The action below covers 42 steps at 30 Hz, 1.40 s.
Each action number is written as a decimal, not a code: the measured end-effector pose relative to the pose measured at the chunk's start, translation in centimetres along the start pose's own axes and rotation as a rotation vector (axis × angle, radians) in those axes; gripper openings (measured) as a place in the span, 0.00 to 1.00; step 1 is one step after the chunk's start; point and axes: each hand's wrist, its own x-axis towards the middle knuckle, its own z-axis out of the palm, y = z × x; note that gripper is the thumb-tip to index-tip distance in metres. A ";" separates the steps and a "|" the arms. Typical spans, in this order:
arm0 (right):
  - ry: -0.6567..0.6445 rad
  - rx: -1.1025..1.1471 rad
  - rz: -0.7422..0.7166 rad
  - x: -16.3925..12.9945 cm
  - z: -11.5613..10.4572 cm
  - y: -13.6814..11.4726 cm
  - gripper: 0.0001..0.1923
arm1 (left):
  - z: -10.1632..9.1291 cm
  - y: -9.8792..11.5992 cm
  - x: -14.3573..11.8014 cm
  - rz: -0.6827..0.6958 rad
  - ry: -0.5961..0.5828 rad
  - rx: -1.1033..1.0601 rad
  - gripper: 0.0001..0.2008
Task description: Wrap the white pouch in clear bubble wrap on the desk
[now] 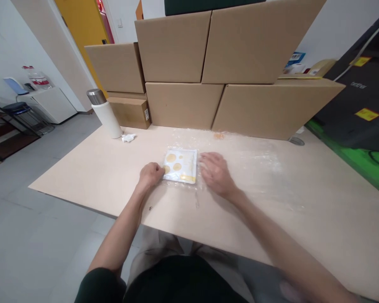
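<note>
A flat, square white packet with yellow circles [185, 166] lies on the table, with clear plastic wrap [173, 185] showing around its edges. My left hand [150, 174] is closed at the packet's left edge, thumb and fingertips pinching there. Just off the right edge is my right hand [217, 174], its fingers bent and smeared by motion. Whether it grips any of the wrap cannot be made out. More clear plastic wrap [265, 162] spreads flat over the table to the right.
Cardboard boxes [183, 105] stand stacked along the back of the table [91, 168]. A white bottle with a steel cap [107, 118] stands at the back left, beside a crumpled tissue [128, 137]. A round, clear item [296, 141] lies at the back right.
</note>
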 end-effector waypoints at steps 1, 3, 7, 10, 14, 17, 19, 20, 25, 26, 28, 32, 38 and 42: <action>-0.068 0.014 -0.023 -0.1 0.9 -0.7 0.17 | 0.0 0.0 0.0 0.000 -0.007 0.003 0.13; -0.218 0.025 -0.053 -0.3 2.1 -1.7 0.19 | 0.0 0.0 -0.2 0.005 -0.021 0.013 0.13; -0.433 0.013 -0.046 -0.6 2.8 -2.8 0.25 | 0.3 -0.3 -0.4 0.021 0.072 0.037 0.12; -0.428 0.028 -0.033 -0.7 2.8 -3.0 0.25 | 0.5 -0.8 -0.2 -0.002 0.137 -0.018 0.19; -0.388 0.057 -0.009 -0.6 3.1 -3.1 0.24 | 0.5 -1.3 0.3 0.011 0.008 -0.422 0.15; -0.361 0.120 0.051 -0.6 3.2 -3.2 0.24 | 0.2 -0.6 0.0 0.098 -0.056 -0.835 0.16; -0.322 0.212 0.076 -0.6 3.0 -3.3 0.24 | -0.1 0.5 -0.8 0.164 -0.054 -0.991 0.17; -0.300 0.272 0.087 -0.7 2.8 -3.3 0.24 | -0.3 1.3 -1.2 0.206 -0.046 -1.032 0.18; -0.223 0.699 0.348 -1.3 0.7 -3.1 0.25 | -0.1 5.9 -3.2 0.406 -0.057 -0.942 0.24; -0.209 0.814 0.432 -1.5 0.2 -2.9 0.24 | 0.2 6.8 -3.3 0.440 -0.064 -0.875 0.26; -0.168 1.055 0.579 -2.1 -0.6 -2.5 0.22 | 1.1 8.4 -3.5 0.527 -0.072 -0.722 0.29; -0.041 1.355 0.824 -3.8 -2.0 -1.4 0.18 | 3.6 10.6 -3.5 0.676 -0.100 -0.391 0.25; -0.222 1.102 0.936 -6.6 -5.8 0.6 0.12 | 6.6 11.3 -3.6 0.744 -0.144 0.022 0.22; -0.077 0.412 0.571 -6.6 -6.9 1.7 0.12 | 7.6 11.4 -3.9 0.820 -0.050 0.154 0.21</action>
